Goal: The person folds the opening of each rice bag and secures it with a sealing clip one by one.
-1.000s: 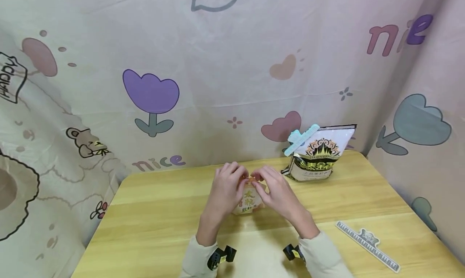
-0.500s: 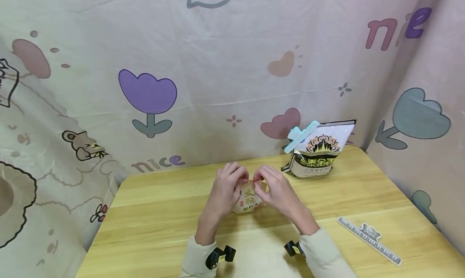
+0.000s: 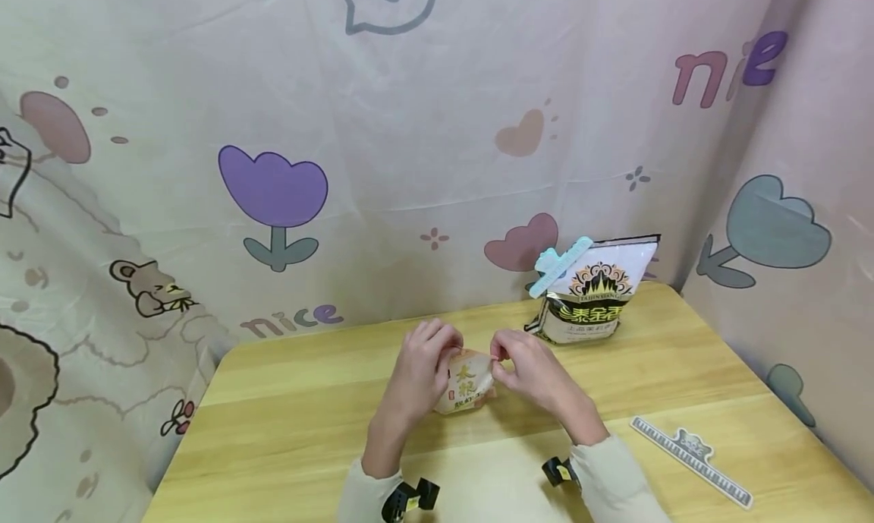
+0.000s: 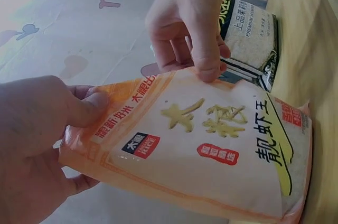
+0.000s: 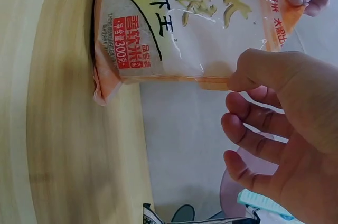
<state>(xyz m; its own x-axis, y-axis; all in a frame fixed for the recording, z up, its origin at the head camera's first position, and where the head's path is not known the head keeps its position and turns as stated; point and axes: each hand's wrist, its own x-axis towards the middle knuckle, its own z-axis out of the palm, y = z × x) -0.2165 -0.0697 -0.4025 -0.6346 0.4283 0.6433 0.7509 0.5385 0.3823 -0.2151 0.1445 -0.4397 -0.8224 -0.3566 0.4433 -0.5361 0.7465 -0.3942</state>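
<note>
A small orange and white rice bag (image 3: 470,385) stands on the table between both hands, its printed front facing me. My left hand (image 3: 418,367) pinches the bag's upper left corner, thumb on the front, as the left wrist view shows. Thumb and forefinger of my right hand (image 3: 536,370) pinch the bag's right side edge near the top. In the right wrist view, the other fingers of that right hand (image 5: 280,113) hang apart from the bag (image 5: 200,28). Whether the bag's top is cut open cannot be told.
Behind to the right stands a larger black and white rice bag (image 3: 592,299) with a turquoise clip (image 3: 561,267) across its upper left corner. A grey-white long clip (image 3: 691,459) lies on the right of the wooden table (image 3: 293,424). A printed curtain (image 3: 410,166) hangs behind.
My right hand has moved from the middle of the bag's top out to its right side edge, away from the left hand. More of the bag's front shows between the hands.
</note>
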